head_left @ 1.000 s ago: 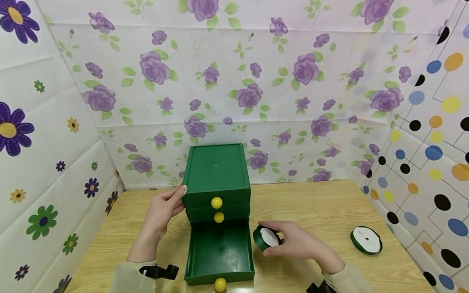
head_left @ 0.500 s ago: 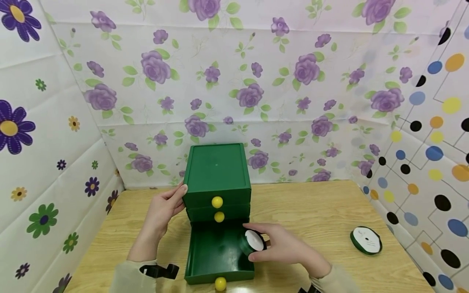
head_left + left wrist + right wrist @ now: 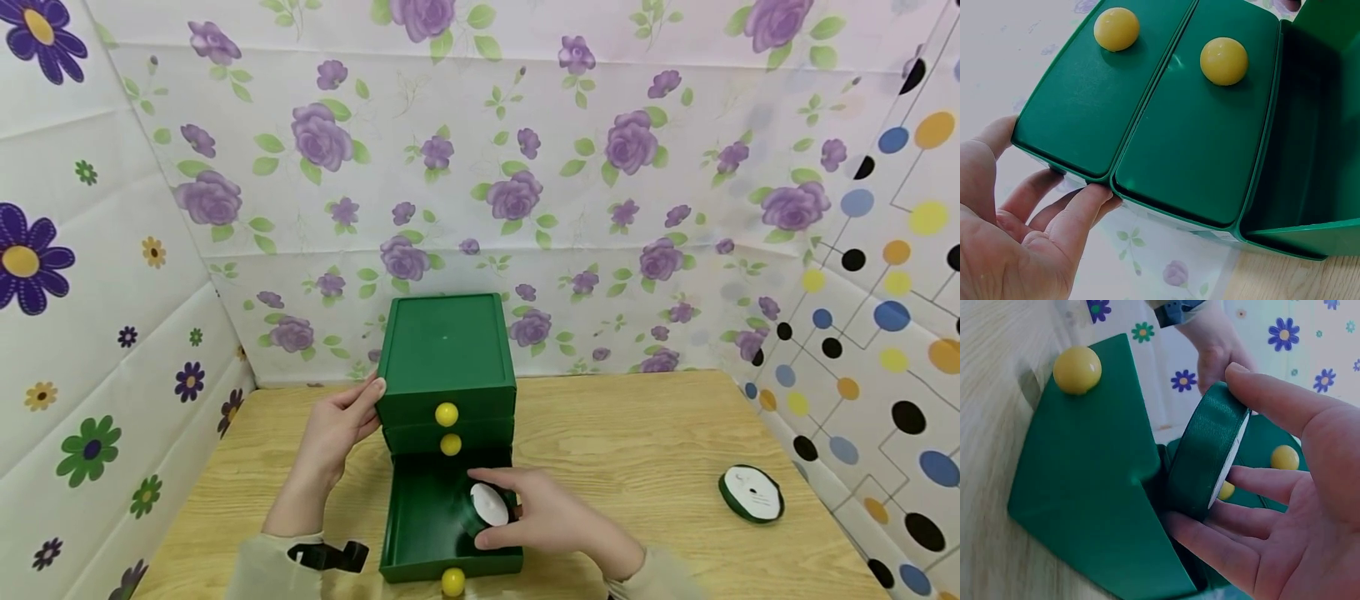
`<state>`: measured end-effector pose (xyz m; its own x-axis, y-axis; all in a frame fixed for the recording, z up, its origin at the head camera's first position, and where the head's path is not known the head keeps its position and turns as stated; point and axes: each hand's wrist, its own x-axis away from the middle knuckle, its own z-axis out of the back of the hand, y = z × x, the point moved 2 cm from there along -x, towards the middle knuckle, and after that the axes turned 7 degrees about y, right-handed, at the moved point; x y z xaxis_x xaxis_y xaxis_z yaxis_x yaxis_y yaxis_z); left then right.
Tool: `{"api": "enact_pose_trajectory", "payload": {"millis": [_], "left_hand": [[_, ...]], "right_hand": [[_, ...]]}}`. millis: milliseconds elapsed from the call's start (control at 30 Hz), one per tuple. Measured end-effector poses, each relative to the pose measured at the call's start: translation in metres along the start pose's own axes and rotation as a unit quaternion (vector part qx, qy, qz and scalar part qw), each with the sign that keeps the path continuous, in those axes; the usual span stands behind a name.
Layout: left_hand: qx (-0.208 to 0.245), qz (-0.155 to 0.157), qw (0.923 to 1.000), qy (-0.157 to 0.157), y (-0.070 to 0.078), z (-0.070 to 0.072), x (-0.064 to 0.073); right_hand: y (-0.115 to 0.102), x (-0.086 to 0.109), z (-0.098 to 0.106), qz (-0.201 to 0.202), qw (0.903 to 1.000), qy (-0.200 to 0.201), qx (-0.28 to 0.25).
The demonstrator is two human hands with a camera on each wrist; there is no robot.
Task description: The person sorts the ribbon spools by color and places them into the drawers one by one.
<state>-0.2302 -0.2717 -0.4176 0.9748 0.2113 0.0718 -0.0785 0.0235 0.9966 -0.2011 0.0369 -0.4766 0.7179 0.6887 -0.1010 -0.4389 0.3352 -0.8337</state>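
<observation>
A green drawer cabinet (image 3: 446, 346) with round yellow knobs stands on the table, its bottom drawer (image 3: 420, 517) pulled out. My left hand (image 3: 339, 427) holds the cabinet's upper left side, thumb at the front corner; in the left wrist view the fingers (image 3: 1075, 219) lie along its side. My right hand (image 3: 543, 512) grips a roll of dark green ribbon (image 3: 489, 505) by its rim, between thumb and fingers, over the right half of the open drawer. In the right wrist view the ribbon roll (image 3: 1207, 453) is tilted, close to the drawer's side wall (image 3: 1100, 481).
A second ribbon roll (image 3: 752, 493) with a white label lies flat on the right of the wooden table (image 3: 622, 425). The two upper drawers are closed. Patterned cloth (image 3: 465, 200) hangs behind and on both sides.
My right hand has carried the ribbon roll leftward from beside the cabinet to over the open drawer. The left hand stays on the cabinet.
</observation>
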Motion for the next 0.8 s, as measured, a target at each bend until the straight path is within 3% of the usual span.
{"api": "enact_pose_trajectory", "payload": {"millis": [200,800], "left_hand": [[0.002,-0.002,1.0,-0.002,0.0,0.0,-0.001],[-0.007,0.001,1.0,-0.002,0.0,0.0,0.0]], "right_hand": [[-0.002,-0.007,-0.012,0.017,0.9994,0.002,0.028],[0.001,-0.024,-0.03,-0.009,0.9969,-0.02,0.075]]}}
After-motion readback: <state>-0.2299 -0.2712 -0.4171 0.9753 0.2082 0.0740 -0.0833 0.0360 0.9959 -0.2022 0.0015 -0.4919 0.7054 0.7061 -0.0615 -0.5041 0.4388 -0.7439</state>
